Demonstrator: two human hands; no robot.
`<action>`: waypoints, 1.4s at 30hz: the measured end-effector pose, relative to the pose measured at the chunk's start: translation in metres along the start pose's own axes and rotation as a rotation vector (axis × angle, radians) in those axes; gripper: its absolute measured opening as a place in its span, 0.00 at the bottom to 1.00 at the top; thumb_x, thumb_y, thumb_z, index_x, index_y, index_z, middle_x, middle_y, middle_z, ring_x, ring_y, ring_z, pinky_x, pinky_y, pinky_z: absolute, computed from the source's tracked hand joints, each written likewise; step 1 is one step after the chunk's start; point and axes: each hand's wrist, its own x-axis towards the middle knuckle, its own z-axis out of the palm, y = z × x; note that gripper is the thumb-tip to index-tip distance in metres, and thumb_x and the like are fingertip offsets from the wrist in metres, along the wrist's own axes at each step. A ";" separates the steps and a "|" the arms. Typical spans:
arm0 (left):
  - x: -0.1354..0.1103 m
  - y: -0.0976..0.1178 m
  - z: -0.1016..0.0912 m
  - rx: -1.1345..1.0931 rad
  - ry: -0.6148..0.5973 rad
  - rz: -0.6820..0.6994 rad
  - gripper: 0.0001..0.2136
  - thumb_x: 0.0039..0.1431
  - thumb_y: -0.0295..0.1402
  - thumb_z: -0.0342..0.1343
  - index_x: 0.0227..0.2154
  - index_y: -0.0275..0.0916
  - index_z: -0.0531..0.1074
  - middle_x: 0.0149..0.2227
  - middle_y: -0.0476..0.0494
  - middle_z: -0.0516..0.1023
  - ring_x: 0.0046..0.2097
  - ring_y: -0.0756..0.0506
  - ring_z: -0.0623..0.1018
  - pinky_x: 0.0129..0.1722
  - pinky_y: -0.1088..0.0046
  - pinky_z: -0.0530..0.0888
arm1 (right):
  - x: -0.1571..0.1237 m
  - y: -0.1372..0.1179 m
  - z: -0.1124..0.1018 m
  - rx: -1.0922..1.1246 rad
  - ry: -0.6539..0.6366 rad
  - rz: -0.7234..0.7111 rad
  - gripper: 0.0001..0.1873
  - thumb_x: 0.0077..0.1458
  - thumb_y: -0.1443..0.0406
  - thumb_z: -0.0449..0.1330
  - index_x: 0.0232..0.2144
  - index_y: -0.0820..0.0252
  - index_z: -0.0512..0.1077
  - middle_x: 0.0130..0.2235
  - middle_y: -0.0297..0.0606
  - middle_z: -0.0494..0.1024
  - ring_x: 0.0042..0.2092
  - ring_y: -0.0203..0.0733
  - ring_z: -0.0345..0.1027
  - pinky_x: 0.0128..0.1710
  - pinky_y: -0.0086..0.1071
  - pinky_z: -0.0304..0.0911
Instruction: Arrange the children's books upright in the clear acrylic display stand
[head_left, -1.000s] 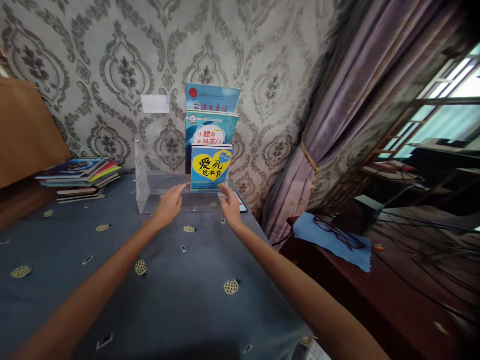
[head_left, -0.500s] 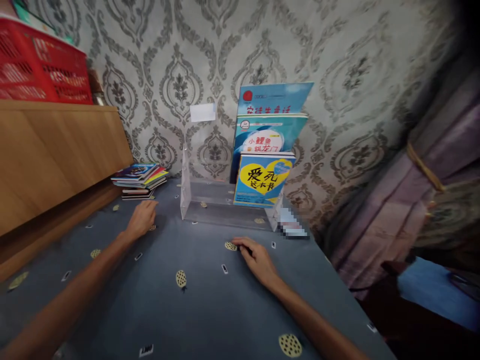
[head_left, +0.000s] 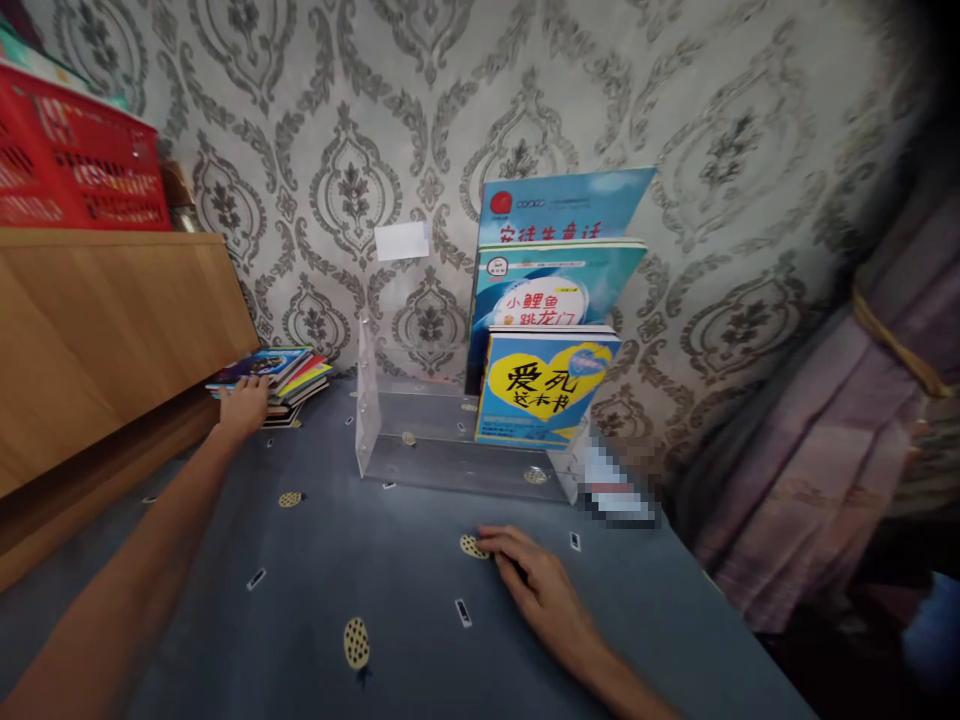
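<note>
My left hand (head_left: pixel 244 406) reaches far left and rests on the near edge of a stack of thin colourful books (head_left: pixel 279 372) lying flat on the blue-grey cloth. Its fingers curl against the stack's edge; whether they grip a book I cannot tell. My right hand (head_left: pixel 534 578) lies palm down on the cloth in front of a clear acrylic book stand (head_left: pixel 420 440), fingers loosely bent, holding nothing. Three books stand tiered in the stand's right half: a yellow-heart book (head_left: pixel 546 385) in front, a teal one (head_left: pixel 551 285) behind it, a blue one (head_left: pixel 559 205) at the back.
A wooden cabinet (head_left: pixel 105 330) runs along the left, with a red plastic crate (head_left: pixel 75 160) on top. Patterned wallpaper backs the table. A purple curtain (head_left: pixel 862 440) hangs at the right. A blurred-out object (head_left: pixel 615 490) lies beside the stand.
Both hands left the yellow-heart book in the stand. My left hand travelled left to the book stack; my right hand dropped onto the cloth. The view swung left.
</note>
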 end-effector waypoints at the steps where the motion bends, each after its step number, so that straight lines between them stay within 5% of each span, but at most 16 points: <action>1: 0.002 -0.001 0.000 0.025 0.000 0.005 0.23 0.62 0.23 0.36 0.57 0.26 0.66 0.56 0.17 0.72 0.60 0.24 0.69 0.56 0.32 0.60 | 0.000 0.000 0.000 0.000 -0.001 -0.004 0.17 0.64 0.64 0.50 0.41 0.55 0.79 0.50 0.44 0.80 0.52 0.48 0.75 0.54 0.44 0.70; 8: 0.003 -0.004 -0.008 0.140 0.035 0.065 0.21 0.60 0.23 0.38 0.49 0.30 0.72 0.49 0.22 0.78 0.50 0.28 0.78 0.54 0.40 0.64 | 0.000 -0.002 0.000 0.003 0.006 -0.012 0.16 0.63 0.66 0.50 0.41 0.54 0.79 0.50 0.44 0.80 0.51 0.48 0.76 0.52 0.44 0.71; 16: -0.036 -0.001 -0.021 0.152 0.067 0.159 0.20 0.55 0.23 0.43 0.49 0.31 0.72 0.48 0.24 0.79 0.48 0.30 0.79 0.53 0.44 0.66 | 0.000 -0.004 0.001 -0.036 -0.010 -0.035 0.17 0.63 0.66 0.50 0.42 0.53 0.79 0.50 0.43 0.80 0.51 0.49 0.75 0.52 0.45 0.71; 22: -0.091 0.006 -0.024 0.142 0.040 0.223 0.21 0.53 0.21 0.45 0.48 0.34 0.74 0.46 0.29 0.80 0.49 0.32 0.79 0.56 0.48 0.67 | -0.001 -0.001 0.002 -0.060 -0.013 -0.060 0.17 0.61 0.68 0.50 0.42 0.53 0.79 0.51 0.44 0.79 0.52 0.49 0.75 0.53 0.47 0.70; 28: -0.175 0.003 -0.004 0.027 -0.089 0.331 0.24 0.50 0.21 0.46 0.48 0.40 0.76 0.48 0.34 0.81 0.47 0.35 0.81 0.51 0.55 0.73 | -0.001 0.000 0.003 -0.105 -0.036 -0.073 0.17 0.62 0.67 0.50 0.43 0.55 0.79 0.51 0.45 0.79 0.53 0.50 0.74 0.56 0.50 0.68; 31: -0.202 -0.004 -0.003 -0.034 -0.164 0.368 0.21 0.57 0.27 0.45 0.49 0.45 0.76 0.49 0.39 0.81 0.49 0.36 0.80 0.51 0.57 0.73 | -0.001 -0.001 0.003 -0.109 -0.046 -0.074 0.17 0.61 0.68 0.50 0.42 0.55 0.79 0.51 0.45 0.79 0.53 0.50 0.74 0.56 0.50 0.68; 36: -0.183 -0.021 -0.007 -0.232 -0.317 0.346 0.19 0.66 0.45 0.43 0.48 0.49 0.76 0.51 0.45 0.80 0.52 0.40 0.79 0.51 0.65 0.74 | -0.001 -0.002 0.004 -0.128 -0.057 -0.083 0.17 0.61 0.68 0.51 0.42 0.55 0.79 0.51 0.45 0.79 0.53 0.50 0.73 0.57 0.51 0.66; 42: -0.131 -0.028 0.025 -0.168 -0.180 0.005 0.25 0.64 0.41 0.42 0.57 0.34 0.69 0.56 0.33 0.76 0.55 0.38 0.77 0.55 0.62 0.72 | -0.002 -0.001 0.006 -0.132 -0.046 -0.091 0.16 0.61 0.69 0.51 0.42 0.56 0.79 0.51 0.45 0.79 0.53 0.49 0.73 0.56 0.50 0.67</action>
